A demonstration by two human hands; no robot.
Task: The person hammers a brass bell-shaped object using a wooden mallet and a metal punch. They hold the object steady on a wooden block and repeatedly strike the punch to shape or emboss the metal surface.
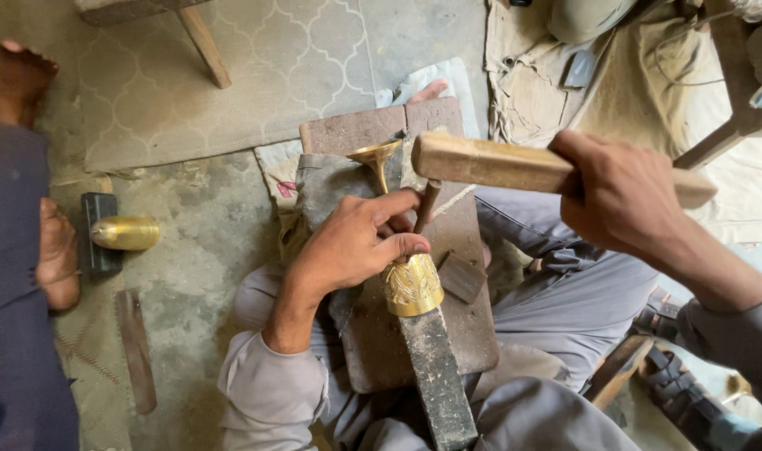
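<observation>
My left hand (360,240) holds a thin metal punch (427,205) upright, its tip on an engraved brass piece (411,286). The brass piece sits over a dark iron bar (437,376) that slants toward me across a worn wooden block (460,321). My right hand (623,200) grips a thick wooden mallet (489,163), raised just above the punch. A small brass funnel-shaped part (375,157) stands on the block beyond my left hand.
A rounded brass piece (126,233) lies on the concrete floor at left beside a dark block (97,209). Another person's bare feet (57,250) are at the left edge. A patterned mat (255,67), wooden stool leg (204,46) and cloth (556,92) lie beyond.
</observation>
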